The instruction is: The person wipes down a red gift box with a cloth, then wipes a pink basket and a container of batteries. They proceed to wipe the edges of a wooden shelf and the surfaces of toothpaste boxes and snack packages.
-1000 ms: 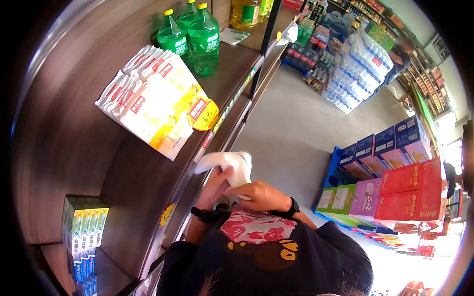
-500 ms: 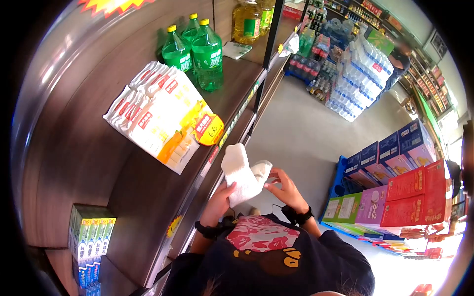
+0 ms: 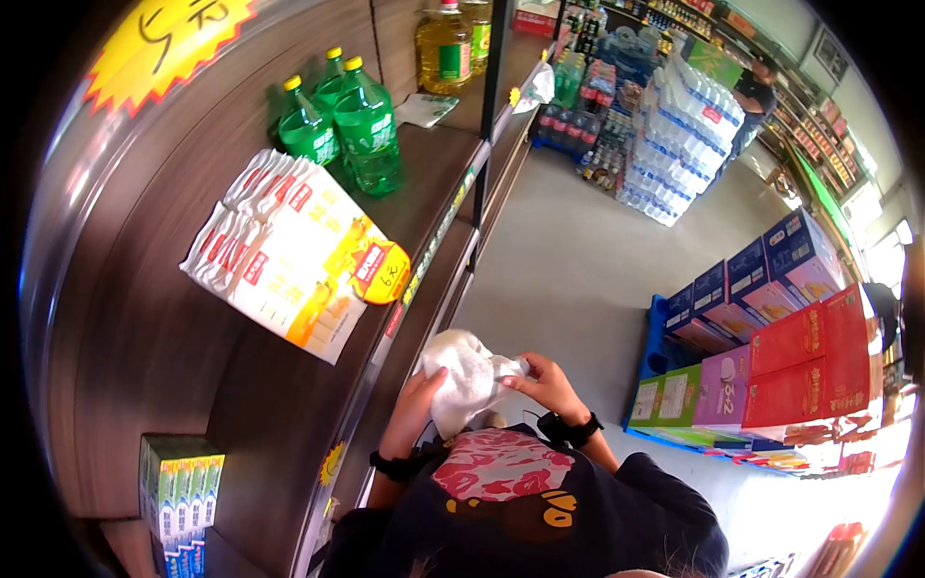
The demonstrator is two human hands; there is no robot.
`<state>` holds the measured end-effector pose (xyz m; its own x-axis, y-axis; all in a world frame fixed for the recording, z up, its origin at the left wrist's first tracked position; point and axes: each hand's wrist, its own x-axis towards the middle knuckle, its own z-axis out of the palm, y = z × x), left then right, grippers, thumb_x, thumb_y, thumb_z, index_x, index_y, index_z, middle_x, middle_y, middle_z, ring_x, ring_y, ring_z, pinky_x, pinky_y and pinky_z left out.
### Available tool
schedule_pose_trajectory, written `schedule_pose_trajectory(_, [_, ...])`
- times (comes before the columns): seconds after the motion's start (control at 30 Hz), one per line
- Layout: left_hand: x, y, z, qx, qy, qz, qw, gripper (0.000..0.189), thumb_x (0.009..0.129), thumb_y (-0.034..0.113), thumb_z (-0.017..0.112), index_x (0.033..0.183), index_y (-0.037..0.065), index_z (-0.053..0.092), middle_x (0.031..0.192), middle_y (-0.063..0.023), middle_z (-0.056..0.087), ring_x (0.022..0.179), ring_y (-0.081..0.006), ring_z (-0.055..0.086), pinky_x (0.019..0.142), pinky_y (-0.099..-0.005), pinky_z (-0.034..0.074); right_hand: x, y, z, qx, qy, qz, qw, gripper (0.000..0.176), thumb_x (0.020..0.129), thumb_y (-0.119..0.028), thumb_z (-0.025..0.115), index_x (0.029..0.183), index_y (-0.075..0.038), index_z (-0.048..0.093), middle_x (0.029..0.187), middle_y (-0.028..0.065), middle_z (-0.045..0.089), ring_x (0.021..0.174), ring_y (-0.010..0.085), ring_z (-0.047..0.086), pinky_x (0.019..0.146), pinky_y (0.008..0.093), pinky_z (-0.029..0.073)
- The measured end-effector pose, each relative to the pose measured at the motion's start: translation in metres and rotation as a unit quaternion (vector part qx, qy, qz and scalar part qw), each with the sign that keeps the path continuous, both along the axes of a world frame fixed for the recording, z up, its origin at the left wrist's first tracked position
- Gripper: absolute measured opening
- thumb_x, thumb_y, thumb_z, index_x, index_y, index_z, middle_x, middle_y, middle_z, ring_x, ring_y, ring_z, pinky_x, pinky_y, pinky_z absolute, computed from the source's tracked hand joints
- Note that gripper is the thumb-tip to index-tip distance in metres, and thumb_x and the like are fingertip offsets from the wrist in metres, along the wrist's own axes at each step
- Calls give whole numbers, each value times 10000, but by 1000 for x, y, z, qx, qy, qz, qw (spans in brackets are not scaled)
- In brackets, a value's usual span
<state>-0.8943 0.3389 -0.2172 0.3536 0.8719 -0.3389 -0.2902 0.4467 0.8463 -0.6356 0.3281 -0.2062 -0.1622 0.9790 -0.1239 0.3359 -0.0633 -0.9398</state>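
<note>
A white cloth [image 3: 464, 378] hangs bunched between my two hands, in front of the shelf edge. My left hand [image 3: 414, 408] is closed on its left side, the thumb lying over the fabric. On the opposite side my right hand [image 3: 552, 388] pinches a corner of the cloth between thumb and fingers. Both wrists wear dark bands. Closest on the shelf are white-and-orange packets [image 3: 289, 255] in a row, carrying a yellow price tag [image 3: 382, 273]. Behind them stand green bottles [image 3: 366, 130] with yellow caps.
Toothpaste-like boxes [image 3: 183, 491] sit on the lower left shelf. Oil jugs [image 3: 443, 50] stand farther along. On the floor are a tall stack of wrapped water bottles [image 3: 674, 135] and a blue pallet with red cartons [image 3: 809, 361]. Another person [image 3: 756, 96] stands beyond the water stack.
The cloth has gone from a folded, two-lobed shape to a wider, looser bunch, slightly lower. My right hand has closed on its corner. The camera view has shifted a little.
</note>
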Motion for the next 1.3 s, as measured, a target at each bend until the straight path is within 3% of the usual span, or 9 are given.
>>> schedule_pose_trajectory(0.03, [-3, 3, -9, 29, 97, -13, 995, 419, 981, 244, 509, 1290, -39, 509, 1170, -95, 626, 1058, -169, 599, 934, -295, 436, -2, 1, 8, 3, -60, -19, 998, 411, 830, -355, 752, 1021, -9, 640, 824, 99, 655, 754, 128, 587, 693, 303, 484])
schedule_pose_trajectory(0.07, [-1, 3, -18, 42, 108, 36, 993, 276, 966, 222, 563, 1090, -20, 608, 972, -49, 662, 964, -114, 605, 846, -246, 454, -4, 2, 9, 3, -59, -42, 997, 396, 822, -345, 760, 995, -8, 642, 791, 100, 642, 706, 113, 566, 648, 292, 473])
schedule_pose_trajectory(0.2, [11, 0, -19, 197, 279, 144, 929, 305, 985, 213, 535, 1191, -11, 559, 1083, -91, 631, 966, -138, 620, 808, -279, 497, -14, 4, 9, 28, 27, -68, 997, 313, 843, -260, 742, 1014, -21, 634, 778, 75, 620, 677, 113, 566, 616, 281, 470])
schedule_pose_trajectory(0.23, [12, 1, -20, 199, 275, 143, 929, 305, 985, 213, 535, 1191, -11, 559, 1083, -91, 631, 966, -138, 620, 808, -279, 497, -18, 4, 6, 31, 25, -69, 997, 313, 843, -260, 742, 1014, -21, 634, 778, 75, 620, 677, 113, 566, 616, 281, 470])
schedule_pose_trajectory(0.33, [23, -2, 0, 50, 36, -1, 998, 393, 1013, 300, 489, 1255, -9, 488, 1146, -83, 590, 986, -156, 616, 842, -261, 511, -30, 7, 5, 171, 4, 25, 985, 219, 858, -169, 707, 1019, -48, 622, 813, 72, 617, 693, 132, 580, 632, 279, 477])
schedule_pose_trajectory(0.43, [32, -4, 2, 31, -12, 0, 999, 388, 993, 293, 534, 1247, -1, 522, 1089, -61, 605, 903, -114, 628, 798, -241, 512, -45, 4, 13, 172, -9, 104, 980, 195, 852, -140, 697, 1004, -42, 625, 907, 146, 652, 778, 272, 650, 687, 347, 509])
schedule_pose_trajectory(0.57, [17, 6, -16, 63, 72, -14, 995, 321, 952, 240, 599, 1144, -17, 597, 937, -30, 634, 822, -70, 595, 749, -217, 486, -54, 3, 23, 221, -12, 197, 955, 182, 865, -149, 669, 970, -7, 624, 949, 173, 630, 915, 339, 610, 795, 389, 495])
schedule_pose_trajectory(1.17, [-5, 3, -22, 133, 250, -105, 953, 404, 909, 287, 601, 1182, -11, 590, 1026, -155, 682, 929, -212, 660, 792, -330, 505, -70, -11, 15, 215, -104, 285, 928, 156, 847, -125, 635, 988, -65, 668, 1021, 118, 609, 1026, 308, 574, 870, 399, 484])
schedule_pose_trajectory(1.3, [-2, 0, -14, 86, 188, -152, 967, 420, 952, 335, 573, 1209, 4, 575, 1042, -119, 666, 965, -159, 616, 832, -296, 479, -65, -12, 2, 163, -89, 252, 950, 174, 872, -123, 629, 1018, -32, 653, 1037, 133, 624, 961, 329, 607, 844, 400, 496])
